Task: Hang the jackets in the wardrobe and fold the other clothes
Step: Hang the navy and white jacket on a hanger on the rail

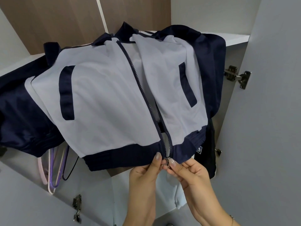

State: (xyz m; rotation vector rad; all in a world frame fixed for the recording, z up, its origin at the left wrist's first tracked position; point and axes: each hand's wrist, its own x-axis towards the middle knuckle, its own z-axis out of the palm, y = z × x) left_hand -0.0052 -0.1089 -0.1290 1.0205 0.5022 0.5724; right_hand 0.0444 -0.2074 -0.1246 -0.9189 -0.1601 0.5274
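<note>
A navy and pale lilac track jacket hangs in the open wardrobe, seen from below, its front zip parted along most of its length. At the navy hem, my left hand pinches the left side of the zip's bottom end. My right hand pinches the silver zip slider at the same spot. The hanger under the jacket's collar is hidden.
Several empty hangers in pink, purple and black hang to the left below the jacket. A black garment and something white hang to the right behind my hands. Grey wardrobe doors with metal hinges stand open on both sides.
</note>
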